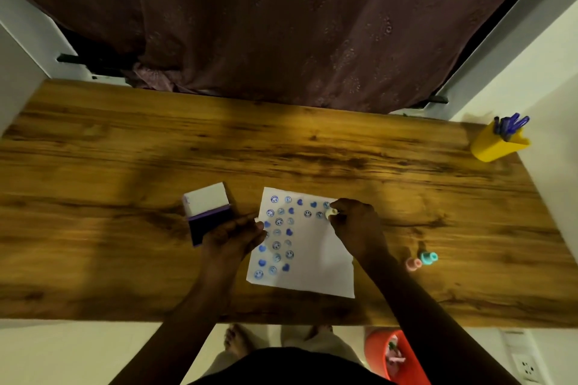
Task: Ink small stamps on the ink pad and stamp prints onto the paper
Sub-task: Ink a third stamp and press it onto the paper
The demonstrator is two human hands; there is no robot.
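A white paper (316, 262) lies on the wooden table (125, 150), covered on its left half and top with several blue smiley and heart prints. My right hand (356, 225) is closed around a small pale yellow stamp (332, 212), whose tip points at the paper's upper right area. My left hand (233, 236) rests flat on the paper's left edge, fingers together. Just left of it sits the ink pad (203, 225), dark purple, with its white lid (206, 198) raised behind it.
A pink stamp (413, 264) and a teal stamp (428, 257) lie on the table right of the paper. A yellow cup (497, 147) with blue pens stands at the far right corner. A dark curtain hangs behind. An orange bin (397, 356) stands on the floor.
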